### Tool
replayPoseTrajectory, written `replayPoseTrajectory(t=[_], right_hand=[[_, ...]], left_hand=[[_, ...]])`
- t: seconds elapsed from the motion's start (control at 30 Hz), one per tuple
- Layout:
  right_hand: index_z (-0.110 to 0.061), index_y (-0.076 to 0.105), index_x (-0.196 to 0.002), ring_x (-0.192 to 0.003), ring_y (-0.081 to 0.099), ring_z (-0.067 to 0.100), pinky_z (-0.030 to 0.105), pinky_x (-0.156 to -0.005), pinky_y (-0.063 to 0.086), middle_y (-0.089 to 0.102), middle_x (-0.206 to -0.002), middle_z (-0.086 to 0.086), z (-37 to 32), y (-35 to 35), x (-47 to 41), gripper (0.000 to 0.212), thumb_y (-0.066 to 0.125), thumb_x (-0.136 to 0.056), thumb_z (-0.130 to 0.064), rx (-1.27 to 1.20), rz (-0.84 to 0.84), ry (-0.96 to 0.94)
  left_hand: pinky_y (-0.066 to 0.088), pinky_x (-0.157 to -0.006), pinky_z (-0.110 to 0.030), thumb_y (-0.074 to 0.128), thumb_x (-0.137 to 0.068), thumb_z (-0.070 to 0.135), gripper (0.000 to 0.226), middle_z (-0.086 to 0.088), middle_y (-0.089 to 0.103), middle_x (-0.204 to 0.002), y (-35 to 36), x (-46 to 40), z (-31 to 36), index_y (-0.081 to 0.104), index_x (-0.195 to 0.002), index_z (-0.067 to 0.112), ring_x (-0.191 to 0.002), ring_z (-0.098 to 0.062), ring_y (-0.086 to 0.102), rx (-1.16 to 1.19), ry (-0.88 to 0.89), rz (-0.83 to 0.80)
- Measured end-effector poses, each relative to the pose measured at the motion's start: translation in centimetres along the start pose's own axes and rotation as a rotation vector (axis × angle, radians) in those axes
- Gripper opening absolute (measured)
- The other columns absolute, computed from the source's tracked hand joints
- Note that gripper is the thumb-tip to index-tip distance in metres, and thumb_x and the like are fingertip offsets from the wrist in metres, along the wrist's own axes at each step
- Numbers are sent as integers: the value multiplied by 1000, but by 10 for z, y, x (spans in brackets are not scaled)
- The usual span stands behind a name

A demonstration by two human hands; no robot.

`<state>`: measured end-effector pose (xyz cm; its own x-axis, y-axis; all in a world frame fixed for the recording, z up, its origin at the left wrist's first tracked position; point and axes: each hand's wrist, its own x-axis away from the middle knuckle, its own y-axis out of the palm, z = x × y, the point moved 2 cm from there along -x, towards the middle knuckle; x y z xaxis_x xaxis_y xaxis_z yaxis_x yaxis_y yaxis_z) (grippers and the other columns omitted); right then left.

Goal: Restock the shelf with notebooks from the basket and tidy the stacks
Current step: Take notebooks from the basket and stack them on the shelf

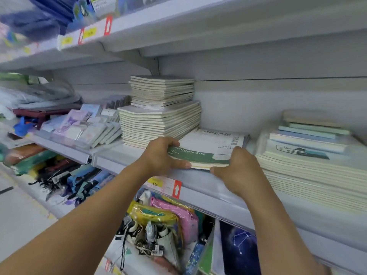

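Note:
A low stack of white-and-green notebooks (210, 143) lies on the white shelf (127, 155), between two taller stacks. My left hand (160, 155) grips the stack's near left corner, thumb along its front edge. My right hand (240, 169) holds the near right corner. To the left stands a tall two-tier stack of cream notebooks (160, 116). On the right lies a wide stack of cream notebooks (309, 171) with thinner pastel ones on top. The basket is not in view.
Small pastel notepads (83, 126) lean in a row further left. A price label with a red arrow (166, 185) sits on the shelf's front rail. Below hang pencil cases and pouches (164, 223). Another shelf (178, 26) runs close overhead.

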<state>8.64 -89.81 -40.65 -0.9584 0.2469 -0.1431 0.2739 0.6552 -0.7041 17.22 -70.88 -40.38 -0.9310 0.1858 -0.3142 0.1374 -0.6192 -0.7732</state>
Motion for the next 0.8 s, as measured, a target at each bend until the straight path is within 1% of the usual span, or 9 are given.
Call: replayPoseTrajectory(t=[0.07,0.13,0.37,0.47,0.53,0.6,0.67,0.73,0.8], right_hand=[[-10,50,-91,-86,53,26,28,-68,38,59,-106,12,2,0,0,26,72,-89,-25,45,44,-23],[-12,46,-85,-81,52,26,28,-67,38,56,-99,10,1,1,1,23,65,-93,-20,68,65,-28],[-18,36,-74,-80,48,25,31,-64,35,50,-90,6,1,7,-3,34,60,-97,-26,69,95,-13],[-19,34,-72,-79,48,25,31,-61,35,51,-92,7,2,9,-4,37,60,-96,-29,54,93,2],[-18,38,-74,-81,50,24,30,-55,32,53,-95,7,0,9,-1,34,61,-96,-30,56,109,-12],[-14,53,-93,-96,56,26,30,-62,37,58,-104,7,-7,9,8,19,62,-96,-30,95,198,-96],[-14,60,-121,-109,57,19,29,-84,45,61,-119,1,-19,13,22,30,63,-95,-27,53,394,-237],[-20,66,-113,-97,60,8,28,-89,51,64,-110,-9,-39,21,45,20,64,-93,-23,-204,533,-410],[-25,66,-91,-77,63,6,32,-71,55,66,-89,-14,-54,44,66,5,63,-91,-22,-405,470,-518]], left_hand=[[42,-79,-20,89,-62,41,64,0,66,-110,6,-6,-4,65,-115,15,-98,-15,60,-28,-6,57],[46,-82,-24,88,-65,38,56,-3,68,-108,10,-13,-8,66,-112,14,-99,-18,61,-39,-32,123],[47,-74,-29,90,-63,39,54,-7,68,-99,13,-24,0,69,-100,7,-89,-22,60,-64,-206,215],[49,-88,-33,88,-69,33,57,-12,66,-114,15,-24,5,65,-113,5,-105,-29,61,-130,-171,162],[45,-89,-29,85,-72,34,61,-11,64,-122,11,-20,4,61,-122,7,-111,-28,60,-119,-133,111],[43,-89,-25,82,-76,35,58,-5,63,-126,0,-9,3,61,-126,12,-111,-22,61,-29,-87,122],[50,-86,-26,78,-80,34,43,3,66,-119,-15,12,1,65,-118,18,-98,-15,67,84,-13,216],[54,-74,-23,73,-86,30,22,9,69,-103,-28,44,-6,68,-105,20,-85,-7,68,205,26,347],[53,-67,-21,66,-91,25,7,11,70,-90,-33,84,-29,69,-94,20,-78,-5,67,286,-19,475]])
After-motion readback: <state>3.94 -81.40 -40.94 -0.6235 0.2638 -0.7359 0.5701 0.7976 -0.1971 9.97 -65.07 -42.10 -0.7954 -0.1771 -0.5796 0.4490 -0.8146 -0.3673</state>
